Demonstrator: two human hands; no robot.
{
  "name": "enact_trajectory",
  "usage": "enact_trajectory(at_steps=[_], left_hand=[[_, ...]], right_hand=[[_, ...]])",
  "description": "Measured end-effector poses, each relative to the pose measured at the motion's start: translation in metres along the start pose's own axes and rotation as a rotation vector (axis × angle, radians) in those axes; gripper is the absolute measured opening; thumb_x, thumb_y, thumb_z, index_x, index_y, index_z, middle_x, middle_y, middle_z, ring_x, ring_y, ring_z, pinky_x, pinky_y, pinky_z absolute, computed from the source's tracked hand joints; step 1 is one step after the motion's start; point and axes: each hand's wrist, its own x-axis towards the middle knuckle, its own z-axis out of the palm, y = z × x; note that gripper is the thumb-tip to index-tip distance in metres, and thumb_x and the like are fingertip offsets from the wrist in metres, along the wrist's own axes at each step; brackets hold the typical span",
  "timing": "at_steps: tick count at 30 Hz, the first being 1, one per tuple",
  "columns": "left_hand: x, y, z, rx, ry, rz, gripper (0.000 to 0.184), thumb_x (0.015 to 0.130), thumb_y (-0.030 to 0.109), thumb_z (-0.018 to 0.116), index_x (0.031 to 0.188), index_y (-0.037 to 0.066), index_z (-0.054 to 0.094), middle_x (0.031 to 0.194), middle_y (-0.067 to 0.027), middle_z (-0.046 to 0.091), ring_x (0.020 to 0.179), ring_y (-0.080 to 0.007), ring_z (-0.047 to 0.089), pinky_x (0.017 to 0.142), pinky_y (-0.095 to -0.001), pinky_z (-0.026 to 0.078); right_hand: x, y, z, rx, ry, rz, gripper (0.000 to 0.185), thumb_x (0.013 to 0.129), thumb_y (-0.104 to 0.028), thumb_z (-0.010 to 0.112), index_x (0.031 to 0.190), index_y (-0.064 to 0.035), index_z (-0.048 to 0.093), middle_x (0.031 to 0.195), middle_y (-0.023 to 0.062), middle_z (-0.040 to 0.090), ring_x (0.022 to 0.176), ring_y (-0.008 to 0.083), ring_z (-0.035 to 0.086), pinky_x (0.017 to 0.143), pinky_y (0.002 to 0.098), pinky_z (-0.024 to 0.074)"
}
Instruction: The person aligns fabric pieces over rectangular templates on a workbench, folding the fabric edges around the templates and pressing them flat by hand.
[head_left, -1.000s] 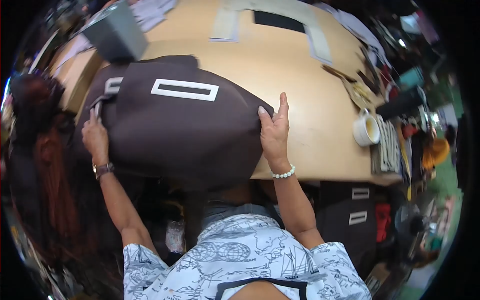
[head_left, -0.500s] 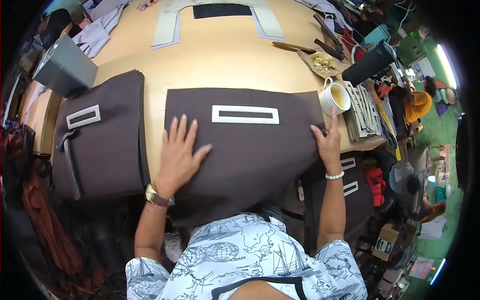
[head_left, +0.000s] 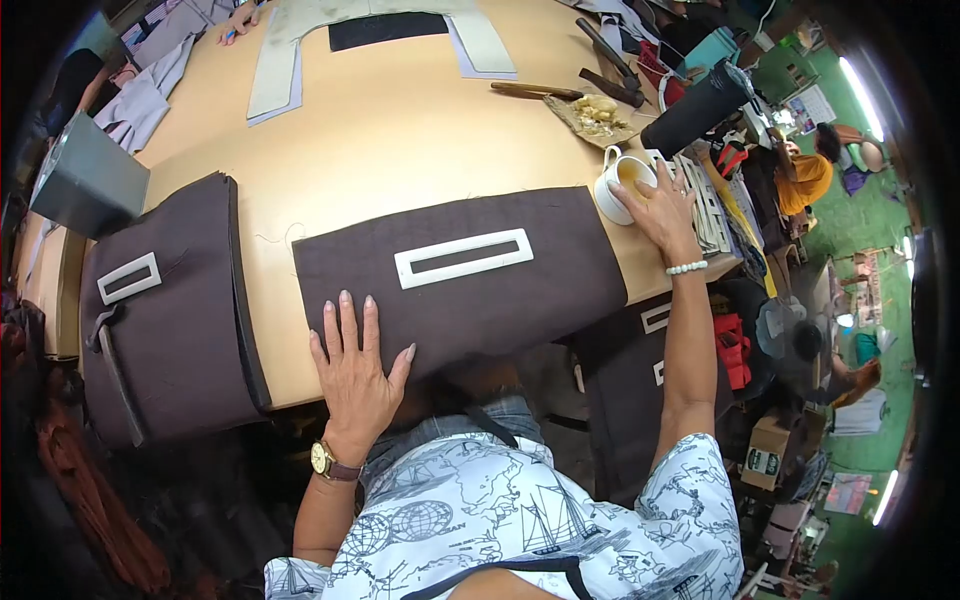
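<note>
Left hand (head_left: 357,385) is lying flat on the brown fabric panel (head_left: 500,310), seemingly steadying it at the near edge of the tabletop (head_left: 390,130); the right hand (head_left: 663,212) is overlapping the white cup (head_left: 611,196), its grip unclear. A hammer (head_left: 121,380) is probably weighting stacked panels (head_left: 190,320).

Bright, fairly even light covers the tabletop (head_left: 215,155) — the space beneath sinks into shadow. Strip lights (head_left: 862,98) glare white at the right. The dark panel (head_left: 500,285) looks sharp; the reddish cloth (head_left: 100,510), lower left, seems soft, perhaps blurred. Fisheye distortion curves the edges — corners black.
</note>
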Motion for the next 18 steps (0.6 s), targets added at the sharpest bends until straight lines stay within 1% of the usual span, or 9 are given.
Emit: enact_trajectory(at_steps=[2,5,8,9,12,14,15,16,18], left_hand=[[-0.001,-0.001,0.001,-0.002,0.012,0.005,0.065,0.086,0.038,0.055,0.138,0.003,0.035,0.145,-0.0217,0.027,0.134,-0.0383,0.022,0.104,-0.0553,0.019],[0.0,0.0,0.001,-0.001,0.022,0.012,0.065,0.086,0.038,0.055,0.137,0.003,0.036,0.144,-0.0219,0.028,0.133,-0.0385,0.024,0.103,-0.055,0.02],[0.0,-0.002,0.0,0.013,0.03,0.029,0.066,0.085,0.039,0.056,0.137,0.003,0.037,0.143,-0.0221,0.03,0.131,-0.0383,0.027,0.101,-0.0539,0.023],[0.001,-0.002,0.0,0.021,0.035,0.037,0.066,0.085,0.039,0.056,0.136,0.003,0.037,0.142,-0.0222,0.031,0.131,-0.0381,0.027,0.101,-0.0535,0.024],[0.002,-0.004,0.002,0.038,0.076,0.064,0.067,0.083,0.041,0.057,0.135,0.003,0.039,0.14,-0.0222,0.034,0.128,-0.0376,0.03,0.099,-0.0523,0.025],[0.002,-0.007,0.004,0.026,0.094,0.061,0.068,0.082,0.043,0.058,0.135,0.004,0.039,0.139,-0.022,0.035,0.128,-0.0377,0.031,0.099,-0.0524,0.025],[0.0,-0.009,0.006,0.017,0.116,0.063,0.069,0.082,0.044,0.058,0.135,0.004,0.039,0.139,-0.0217,0.035,0.128,-0.0376,0.032,0.099,-0.0523,0.025],[0.0,-0.01,0.009,0.008,0.14,0.067,0.07,0.081,0.046,0.058,0.135,0.004,0.039,0.138,-0.0214,0.036,0.127,-0.0376,0.032,0.099,-0.0522,0.026],[-0.001,-0.011,0.013,-0.001,0.162,0.064,0.071,0.081,0.048,0.057,0.135,0.004,0.04,0.138,-0.0215,0.036,0.126,-0.0382,0.033,0.098,-0.053,0.027]], right_hand=[[0.006,0.0,0.002,-0.066,-0.097,0.016,0.079,0.078,-0.073,0.04,0.11,-0.0057,0.066,0.145,0.02,0.03,0.134,0.0425,0.02,0.105,0.0612,0.0126],[-0.001,0.001,-0.01,-0.002,0.008,-0.047,0.062,0.082,-0.063,0.046,0.105,-0.0107,0.069,0.144,0.0192,0.032,0.134,0.0419,0.022,0.104,0.0628,0.013],[-0.01,0.016,-0.009,0.078,0.339,-0.029,0.039,0.084,-0.046,0.052,0.099,-0.0151,0.069,0.143,0.017,0.034,0.134,0.0411,0.024,0.103,0.0644,0.0145],[-0.016,0.016,-0.01,0.039,0.342,-0.038,0.022,0.08,-0.025,0.055,0.096,-0.0166,0.067,0.142,0.0147,0.035,0.133,0.0405,0.026,0.103,0.0651,0.0166],[-0.027,0.023,-0.006,-0.07,0.2,-0.132,0.031,0.072,-0.01,0.05,0.097,-0.0153,0.067,0.145,0.0124,0.032,0.134,0.0422,0.022,0.1,0.0698,0.0146],[-0.033,0.018,-0.004,-0.073,0.199,-0.103,0.036,0.069,-0.006,0.051,0.098,-0.0168,0.067,0.144,0.0124,0.034,0.133,0.0401,0.027,0.102,0.0661,0.0163],[-0.035,0.017,-0.005,-0.118,0.222,-0.149,0.037,0.067,-0.005,0.05,0.098,-0.0159,0.067,0.144,0.0122,0.034,0.133,0.0403,0.026,0.102,0.0664,0.0155],[-0.035,0.02,-0.004,-0.076,0.263,-0.205,0.036,0.067,-0.004,0.049,0.098,-0.0138,0.066,0.143,0.0127,0.035,0.132,0.0411,0.027,0.102,0.0672,0.015],[-0.042,-0.001,-0.016,-0.079,0.185,-0.165,0.034,0.068,0.0,0.047,0.096,-0.0088,0.065,0.141,0.0146,0.038,0.131,0.0391,0.031,0.105,0.0602,0.0182]])
